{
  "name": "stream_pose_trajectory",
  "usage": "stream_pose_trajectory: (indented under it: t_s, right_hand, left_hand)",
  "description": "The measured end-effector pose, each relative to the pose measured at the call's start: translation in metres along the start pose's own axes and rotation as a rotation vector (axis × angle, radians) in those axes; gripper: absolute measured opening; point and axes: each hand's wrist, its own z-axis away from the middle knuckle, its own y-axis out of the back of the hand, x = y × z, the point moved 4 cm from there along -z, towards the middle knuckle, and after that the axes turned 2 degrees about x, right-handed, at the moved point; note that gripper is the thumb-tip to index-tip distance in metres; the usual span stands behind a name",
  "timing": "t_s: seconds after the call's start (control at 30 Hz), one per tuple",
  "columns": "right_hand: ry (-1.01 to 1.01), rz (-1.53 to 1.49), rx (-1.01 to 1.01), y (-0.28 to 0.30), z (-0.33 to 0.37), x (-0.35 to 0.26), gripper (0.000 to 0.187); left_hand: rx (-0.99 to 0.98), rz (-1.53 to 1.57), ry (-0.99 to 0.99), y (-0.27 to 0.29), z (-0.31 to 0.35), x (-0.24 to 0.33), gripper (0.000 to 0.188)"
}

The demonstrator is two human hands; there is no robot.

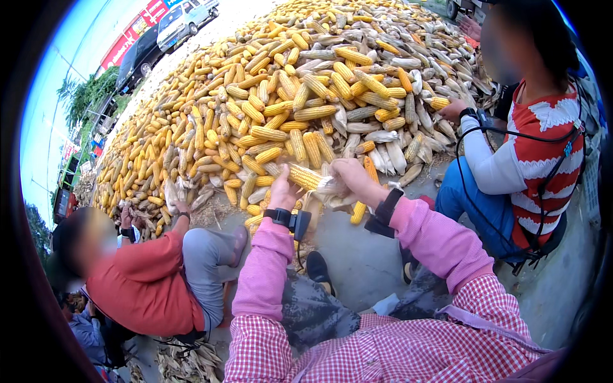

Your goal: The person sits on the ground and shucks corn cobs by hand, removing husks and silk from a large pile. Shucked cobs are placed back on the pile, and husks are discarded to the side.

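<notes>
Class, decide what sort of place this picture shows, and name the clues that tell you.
Probably an outdoor yard or roadside: a huge heap of corn cobs lies on hard grey ground, with a dark car beyond it under open sky.

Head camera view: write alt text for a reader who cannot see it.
A person's left hand and right hand hold a yellow corn cob, the right at its pale husk. Before them spreads a large heap of cobs, some bare, others husked. A person in red sits at left, another in red and white at right.
</notes>
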Motion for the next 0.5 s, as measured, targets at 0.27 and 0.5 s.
stream_pose_trajectory:
  t_s: [0.27,0.5]
  right_hand:
    - [-0.138,0.257,-0.113,-0.005,0.027,-0.005,0.026]
    - [-0.010,0.532,-0.283,-0.012,0.049,-0.013,0.032]
  left_hand:
    - [0.073,0.107,-0.001,0.029,-0.008,0.003,0.048]
    - [0.163,0.254,-0.073,0.079,-0.019,0.020,0.043]
